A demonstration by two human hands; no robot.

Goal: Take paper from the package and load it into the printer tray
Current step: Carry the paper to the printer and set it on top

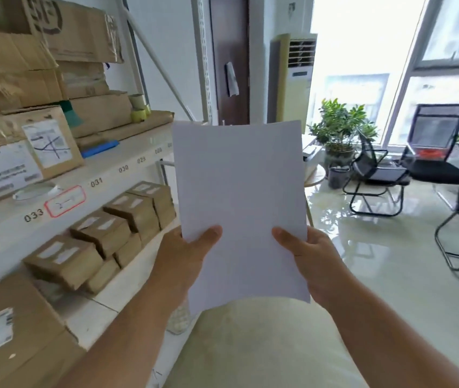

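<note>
Gripping the paper at its near edges, left hand and right hand clamp thumbs on top, likely keeping sheets flat; thickness unclear.

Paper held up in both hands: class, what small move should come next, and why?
Probably carry the paper toward the white machine behind its right edge, which may be the printer. Both the left hand and right hand already grip the sheets' lower edges, and no open tray is in view.
</note>
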